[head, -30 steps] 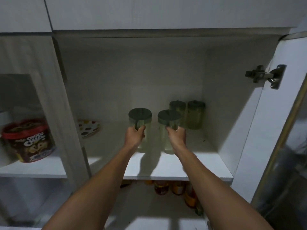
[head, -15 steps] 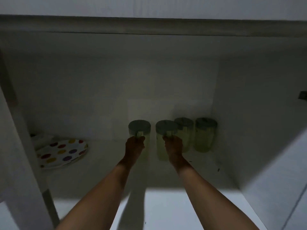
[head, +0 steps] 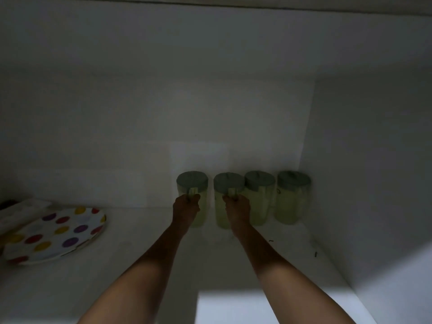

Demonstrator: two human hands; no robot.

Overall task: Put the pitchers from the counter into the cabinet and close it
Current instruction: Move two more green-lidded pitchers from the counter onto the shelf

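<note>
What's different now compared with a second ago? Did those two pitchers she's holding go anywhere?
Both held pitchers went deeper into the cabinet: the left pitcher and the right pitcher now line up with the two back pitchers near the rear wall. The left hand and right hand kept their grip on the handles. The back pitchers and the dotted plate stayed put.

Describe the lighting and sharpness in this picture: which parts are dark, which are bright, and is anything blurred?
Head view: the cabinet interior is dim, so the four pitchers at the back look murky; a bright patch lies on the shelf near the front edge. The left hand and right hand are dark. The spotted plate is slightly soft.
</note>
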